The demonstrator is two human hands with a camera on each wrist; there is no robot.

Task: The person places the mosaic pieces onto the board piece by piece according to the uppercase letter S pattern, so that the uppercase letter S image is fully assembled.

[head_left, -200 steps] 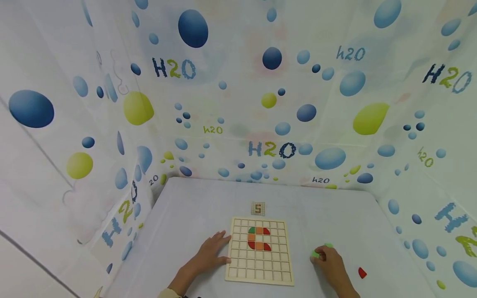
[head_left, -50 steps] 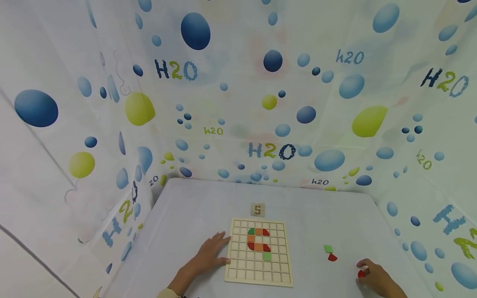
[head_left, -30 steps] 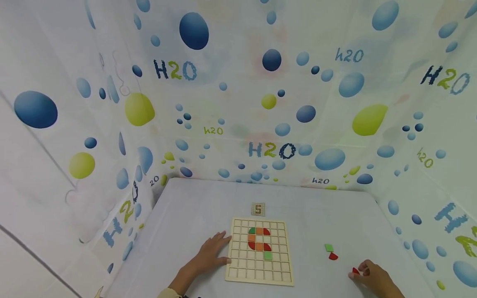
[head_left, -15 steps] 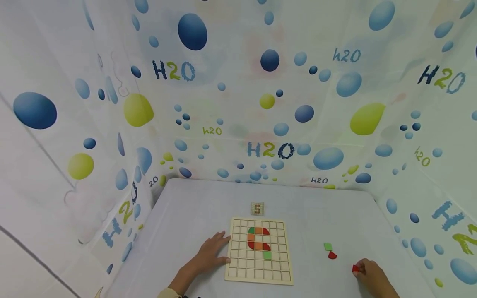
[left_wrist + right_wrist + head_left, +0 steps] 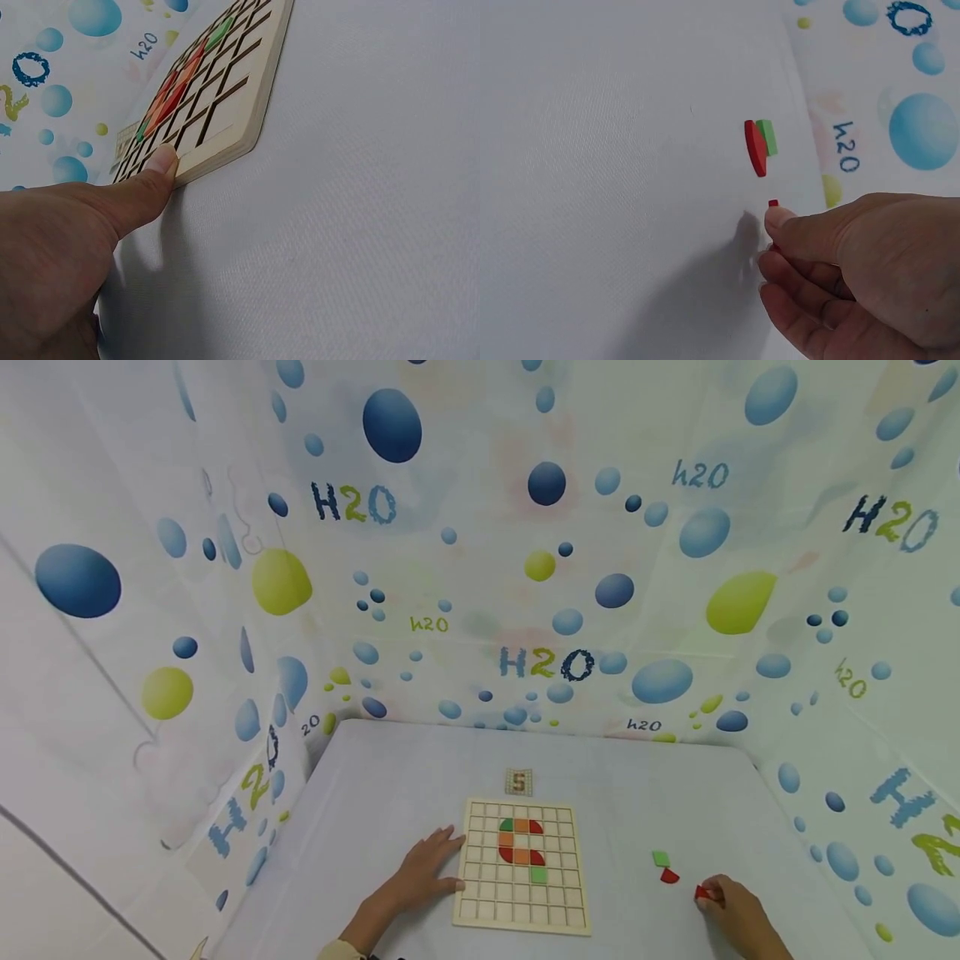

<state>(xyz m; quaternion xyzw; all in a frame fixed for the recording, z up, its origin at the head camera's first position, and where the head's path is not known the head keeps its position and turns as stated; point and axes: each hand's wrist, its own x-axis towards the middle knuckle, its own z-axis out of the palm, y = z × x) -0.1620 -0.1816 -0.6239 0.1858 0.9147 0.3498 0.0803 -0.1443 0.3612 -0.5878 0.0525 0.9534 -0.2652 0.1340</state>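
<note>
A wooden grid board lies mid-table, with orange, red and green tiles set in its cells in a curved pattern. One light green square tile sits in a cell below the curve. My left hand rests at the board's left edge; in the left wrist view the thumb touches its rim. To the right, my right hand pinches a red quarter-circle tile between thumb and fingers. Just left of it lie another red quarter-circle tile and a light green square tile.
Behind the board lies a small card with an S-like figure on a grid. The table has a white cover. A white curtain printed with bubbles and "H2O" surrounds it at the back and sides.
A light green tile has come onto the board, and a red tile now lies by the other green one. My right hand has shifted left with a red tile; the left hand stays put.
</note>
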